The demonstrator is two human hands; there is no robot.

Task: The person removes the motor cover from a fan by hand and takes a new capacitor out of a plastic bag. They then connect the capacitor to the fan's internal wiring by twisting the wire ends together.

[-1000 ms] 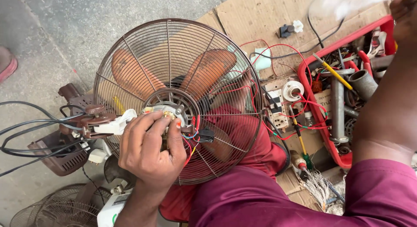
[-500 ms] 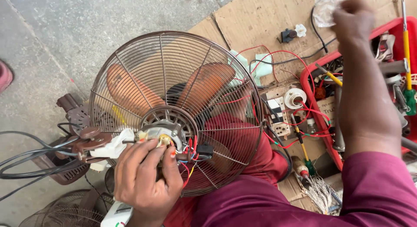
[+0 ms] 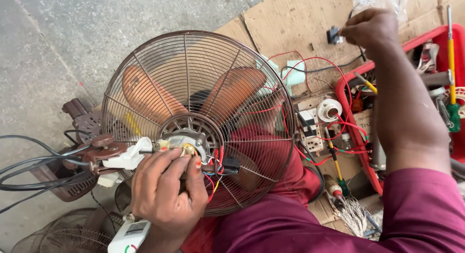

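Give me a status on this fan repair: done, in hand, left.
Done: the motor sits bared at the fan guard, wires exposed. In hand: the left hand grips the motor end; the right hand reaches a small black part on the cardboard. Left: loose wires unjoined, no motor cover on.

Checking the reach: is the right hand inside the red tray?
No. The right hand is over the cardboard, at a small black part, outside the red tray.

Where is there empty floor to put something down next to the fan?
Bare concrete floor lies up and left of the fan cage. Bare cardboard sits between the cage and the right hand. The red tray is crowded with tools and wires.
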